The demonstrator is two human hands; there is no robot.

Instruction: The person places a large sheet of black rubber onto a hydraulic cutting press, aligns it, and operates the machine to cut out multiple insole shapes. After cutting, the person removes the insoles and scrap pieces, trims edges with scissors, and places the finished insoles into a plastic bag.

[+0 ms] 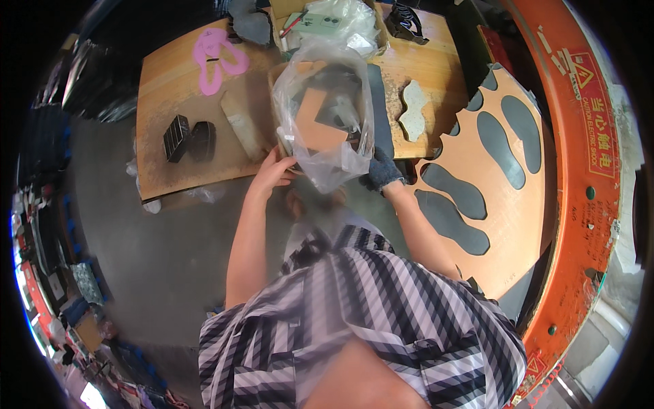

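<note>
A box lined with a clear plastic bag (325, 178) is in front of me at the table's near edge. Inside lie a tan L-shaped sheet offcut (312, 123) and dark pieces, partly blurred by the plastic. My bare left hand (274, 169) grips the box's near left corner, thumb and fingers curled round the edge. On the opposite side, my right hand (384, 170) wears a dark glove and holds the box's near right side; its fingertips are partly hidden.
Pink sole-shaped pieces (218, 58), two black blocks (176, 138) and a pale flat strip (243, 125) lie on the wooden table (160, 88). A speckled wavy piece (412, 111) lies right. Beside it is a tan sheet (514, 232) with sole-shaped cut-outs, next to an orange machine frame (579, 273).
</note>
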